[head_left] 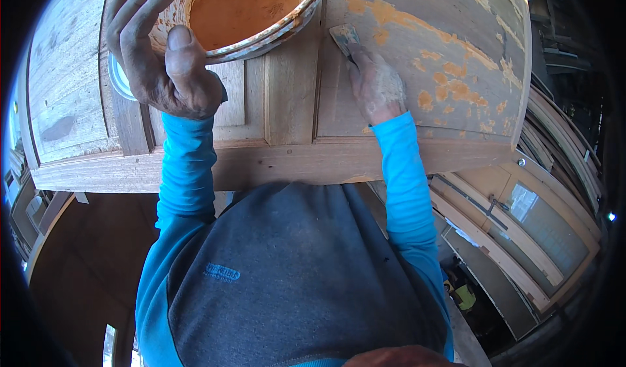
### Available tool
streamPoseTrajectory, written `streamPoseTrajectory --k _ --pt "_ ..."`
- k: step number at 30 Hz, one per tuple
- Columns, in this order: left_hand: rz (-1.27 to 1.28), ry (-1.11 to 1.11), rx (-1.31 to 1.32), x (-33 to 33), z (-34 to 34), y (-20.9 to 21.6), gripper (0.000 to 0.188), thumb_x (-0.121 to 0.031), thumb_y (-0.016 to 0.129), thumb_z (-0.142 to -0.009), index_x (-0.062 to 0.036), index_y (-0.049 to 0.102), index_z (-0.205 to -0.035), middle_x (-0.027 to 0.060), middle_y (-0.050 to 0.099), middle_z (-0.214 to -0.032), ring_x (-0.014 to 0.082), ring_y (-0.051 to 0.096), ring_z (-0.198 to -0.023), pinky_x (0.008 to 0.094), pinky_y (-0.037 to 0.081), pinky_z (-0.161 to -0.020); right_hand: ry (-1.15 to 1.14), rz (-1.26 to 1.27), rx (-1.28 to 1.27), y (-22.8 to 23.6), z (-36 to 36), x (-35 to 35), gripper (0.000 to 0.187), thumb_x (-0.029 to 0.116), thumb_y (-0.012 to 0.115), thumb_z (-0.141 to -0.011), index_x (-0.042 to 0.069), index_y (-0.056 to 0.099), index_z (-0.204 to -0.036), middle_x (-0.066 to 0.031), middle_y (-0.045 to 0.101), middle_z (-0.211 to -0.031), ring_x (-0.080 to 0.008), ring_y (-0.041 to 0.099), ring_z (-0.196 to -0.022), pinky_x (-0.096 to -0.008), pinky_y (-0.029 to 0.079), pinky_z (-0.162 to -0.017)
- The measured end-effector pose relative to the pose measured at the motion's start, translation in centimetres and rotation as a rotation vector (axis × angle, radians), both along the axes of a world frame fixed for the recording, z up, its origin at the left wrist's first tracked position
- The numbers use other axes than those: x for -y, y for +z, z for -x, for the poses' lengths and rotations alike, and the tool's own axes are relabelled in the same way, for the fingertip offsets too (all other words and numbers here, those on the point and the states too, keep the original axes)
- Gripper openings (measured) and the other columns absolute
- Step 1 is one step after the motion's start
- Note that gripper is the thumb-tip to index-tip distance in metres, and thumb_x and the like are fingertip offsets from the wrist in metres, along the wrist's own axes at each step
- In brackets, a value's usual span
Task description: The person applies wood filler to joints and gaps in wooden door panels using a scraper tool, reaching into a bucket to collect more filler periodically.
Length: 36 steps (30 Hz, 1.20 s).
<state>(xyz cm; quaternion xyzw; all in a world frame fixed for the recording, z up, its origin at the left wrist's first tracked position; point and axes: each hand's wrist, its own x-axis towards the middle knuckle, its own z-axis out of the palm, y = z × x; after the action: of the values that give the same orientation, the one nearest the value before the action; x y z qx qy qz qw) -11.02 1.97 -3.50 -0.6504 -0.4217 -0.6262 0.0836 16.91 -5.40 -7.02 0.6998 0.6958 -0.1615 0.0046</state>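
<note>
On the right-hand panel of the panelled wooden piece (pixel 287 100), I record the right hand (pixel 378 87) closed on a small flat scraper (pixel 343 38). Its long axis runs from the fingers up and slightly left, away from the body. Governing relation, in my judgement: the bucket (pixel 274 42) of orange paste (pixel 244 12) lies left of the scraper, while the orange patches (pixel 456 91) lie to the right of the same hand. The left hand (pixel 166 67) is nearer the bucket; it overlaps the left rim, fingers raised and parted from the thumb. Whether it grips anything, I cannot tell.

Limits of view: the bucket's far side is cut off by the upper edge. The rest of the scraper is hidden by the right hand, and I cannot confirm blade contact. A dark edge (pixel 223 93) beside the left wrist is unidentified; a pale round rim (pixel 119 80) behind that hand shows only partly.
</note>
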Motion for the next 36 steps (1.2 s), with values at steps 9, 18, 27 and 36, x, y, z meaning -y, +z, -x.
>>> streamPoseTrajectory --k 9,18,27,36 --pt "0.013 -0.005 0.016 0.1 -0.1 -0.1 0.042 -0.026 0.045 -0.096 0.0005 0.071 -0.117 0.0193 0.072 -0.118 0.0387 0.057 -0.130 0.0528 0.038 -0.116 0.030 0.059 -0.051 1.4 -0.6 0.3 0.038 0.019 0.062 -0.098 0.005 0.064 -0.133 -0.0252 0.069 -0.111 -0.0479 0.065 -0.100 -0.0544 0.052 -0.086" --pt "-0.060 -0.018 -0.047 -0.6 0.9 -0.6 0.043 -0.027 0.044 -0.098 0.0012 0.069 -0.117 0.0192 0.072 -0.116 0.0374 0.057 -0.129 0.0520 0.039 -0.116 0.009 0.096 0.054 3.0 -6.0 1.1 0.034 0.024 0.061 -0.099 0.008 0.066 -0.129 -0.0221 0.068 -0.107 -0.0434 0.067 -0.097 -0.0538 0.054 -0.086" --pt "-0.028 -0.027 -0.001 -0.2 0.4 -0.6 0.043 -0.027 0.045 -0.097 0.0016 0.068 -0.119 0.0200 0.070 -0.119 0.0385 0.056 -0.130 0.0543 0.039 -0.116 0.037 0.191 0.089 5.2 -6.7 0.5 0.030 0.018 0.062 -0.098 0.003 0.068 -0.124 -0.0256 0.069 -0.113 -0.0461 0.065 -0.103 -0.0517 0.052 -0.088" --pt "0.294 -0.202 0.008 -0.2 6.2 -2.1 0.044 -0.018 0.051 -0.101 0.0012 0.048 -0.141 0.0318 0.046 -0.148 0.0413 0.055 -0.133 0.0467 0.054 -0.103 -0.256 0.064 -0.466 8.4 -5.7 1.8 0.036 0.018 0.059 -0.104 -0.002 0.062 -0.134 -0.0203 0.073 -0.105 -0.0249 0.072 -0.084 -0.0374 0.057 -0.079"
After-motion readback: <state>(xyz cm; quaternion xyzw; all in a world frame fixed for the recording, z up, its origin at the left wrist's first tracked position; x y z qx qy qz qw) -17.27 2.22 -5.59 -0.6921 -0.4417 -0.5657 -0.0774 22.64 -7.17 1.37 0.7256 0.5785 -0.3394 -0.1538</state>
